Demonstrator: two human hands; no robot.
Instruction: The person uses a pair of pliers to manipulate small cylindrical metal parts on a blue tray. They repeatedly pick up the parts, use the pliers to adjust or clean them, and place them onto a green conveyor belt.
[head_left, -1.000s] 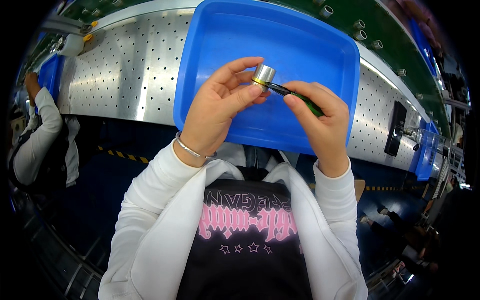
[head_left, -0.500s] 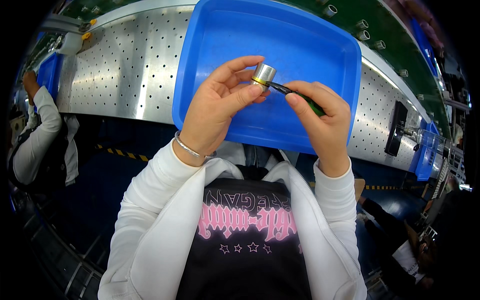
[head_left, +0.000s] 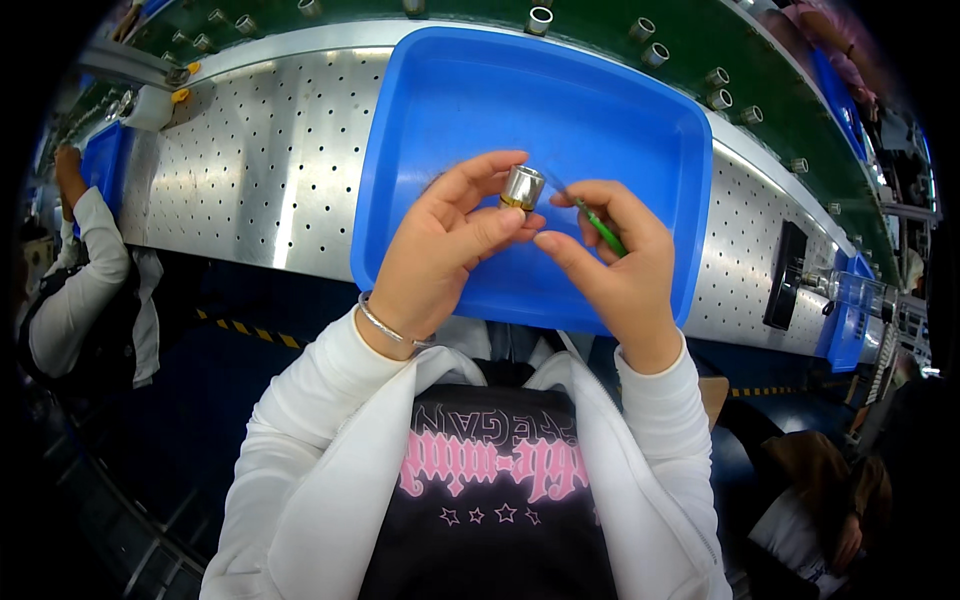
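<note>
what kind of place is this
Probably a factory workshop with a production line: short metal cylinders stand spaced along a long green strip, a perforated metal worktop runs beside it, and another person is at the worktop's left end.

Left grip curled inward; right grip half curled, thumb below index finger.

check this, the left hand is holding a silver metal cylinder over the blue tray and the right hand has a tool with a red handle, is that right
Not quite: the handle isn't red. The head view shows a green-handled tool in the right hand. The left hand does hold the silver metal cylinder over the blue tray.
</note>
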